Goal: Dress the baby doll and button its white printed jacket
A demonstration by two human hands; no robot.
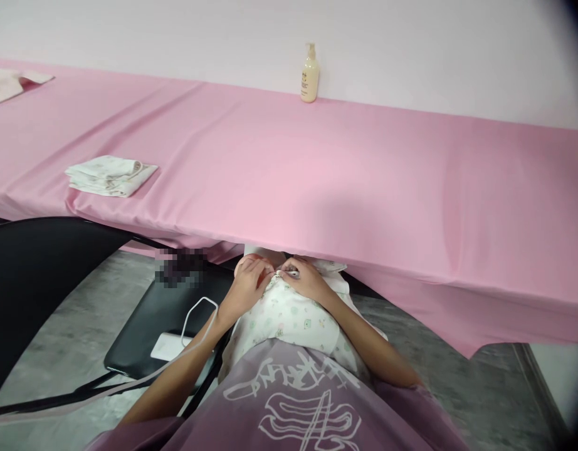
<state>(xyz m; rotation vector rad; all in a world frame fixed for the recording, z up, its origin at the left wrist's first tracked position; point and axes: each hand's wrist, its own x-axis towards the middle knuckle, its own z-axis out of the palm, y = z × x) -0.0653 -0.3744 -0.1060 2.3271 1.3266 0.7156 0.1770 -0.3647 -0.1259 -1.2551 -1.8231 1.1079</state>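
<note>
A white cloth with small green and orange prints lies spread over my lap, close to the front edge of the table. My left hand has its fingers bent together on the cloth's far edge. Right beside it, my right hand pinches the same edge between thumb and fingers, and a bit of white fabric shows there. Both hands nearly meet at one spot of the edge. Whether the cloth is a garment, I cannot tell, since part of it lies under my hands and the table cover.
A pink cover drapes the table against the wall. On it stand a pump bottle and a folded white cloth; another pale cloth lies far left. A white power bank with a cable rests on a black chair beside me.
</note>
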